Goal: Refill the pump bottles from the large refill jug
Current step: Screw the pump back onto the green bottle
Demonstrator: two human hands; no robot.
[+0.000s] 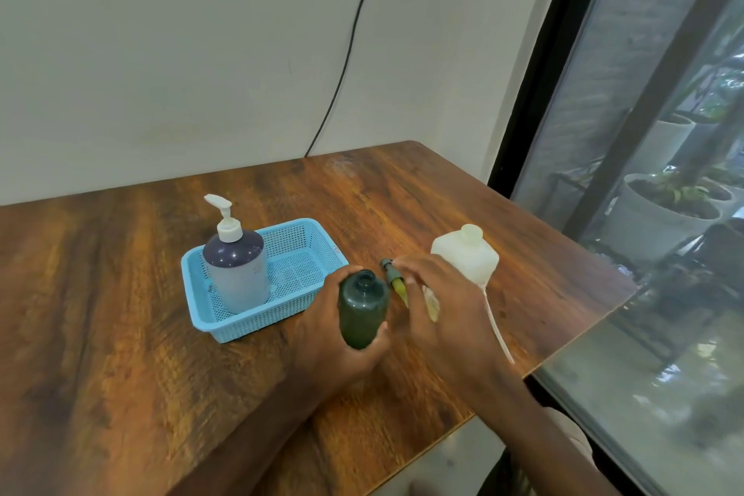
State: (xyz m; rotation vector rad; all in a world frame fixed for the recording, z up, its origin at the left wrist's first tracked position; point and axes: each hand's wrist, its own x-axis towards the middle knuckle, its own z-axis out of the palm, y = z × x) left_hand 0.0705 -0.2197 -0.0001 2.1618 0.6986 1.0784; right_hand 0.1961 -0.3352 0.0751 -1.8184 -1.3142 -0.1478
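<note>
The left hand [334,338] gripped the green bottle [363,308] on the desk [120,294], its open neck pointing up. Just right, the right hand [443,302] held the removed pump [392,278] in curled fingers [408,268], tube trailing near-right. The capped jug [465,254] stood just beyond that hand

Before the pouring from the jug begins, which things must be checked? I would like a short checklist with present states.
1. Neck of the small dark green plastic bottle open: ok.
2. The left hand grips this bottle: ok.
3. The right hand free: not ok, it holds the removed green pump head.
4. Cap of the white plastic refill jug off: cannot tell.
5. The grey bottle in the blue mesh basket opened: not ok, white pump on.
</note>
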